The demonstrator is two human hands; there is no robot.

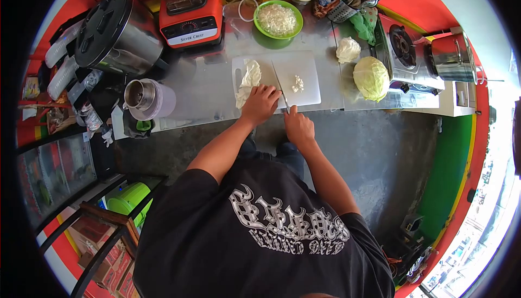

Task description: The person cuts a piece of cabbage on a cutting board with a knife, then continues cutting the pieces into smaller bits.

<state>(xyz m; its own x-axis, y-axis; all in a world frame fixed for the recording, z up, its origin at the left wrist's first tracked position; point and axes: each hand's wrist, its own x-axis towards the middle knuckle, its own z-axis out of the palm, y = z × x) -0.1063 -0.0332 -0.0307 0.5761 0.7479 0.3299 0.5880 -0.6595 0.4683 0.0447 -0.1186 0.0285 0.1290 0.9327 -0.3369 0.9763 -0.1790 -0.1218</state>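
My right hand (299, 126) is closed around the handle of a knife (279, 82), whose blade lies over the white cutting board (307, 62) and points away from me. My left hand (261, 103) rests at the board's near side, left of the blade. Its fingers are bent and held together; whatever lies beneath them is hidden. Beside that hand, pale crumpled leaf-like pieces (250, 75) spread along the board's left part. Small white chopped bits (298, 84) lie to the right of the blade.
Behind the board stands a green bowl (264, 36) of shredded white food. A cabbage (371, 79) and a smaller pale ball (348, 50) sit to the right, near a stove (402, 46). Leftward are a red blender (190, 29), a large pot (127, 37) and a lidded container (163, 100).
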